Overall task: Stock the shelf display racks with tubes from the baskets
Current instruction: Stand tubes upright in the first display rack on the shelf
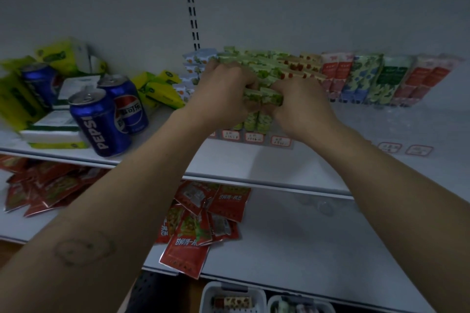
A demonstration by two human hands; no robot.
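Nearest us stand two white baskets, then red sachets on the lower shelf. On the white upper shelf our left hand and right hand both clutch green leaf-printed tubes at the display rack, with Pepsi cans to the left.

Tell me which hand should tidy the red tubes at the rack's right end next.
Right, probably. The right hand grips the green tubes on the side nearer the red tubes; the left hand would cross over it.
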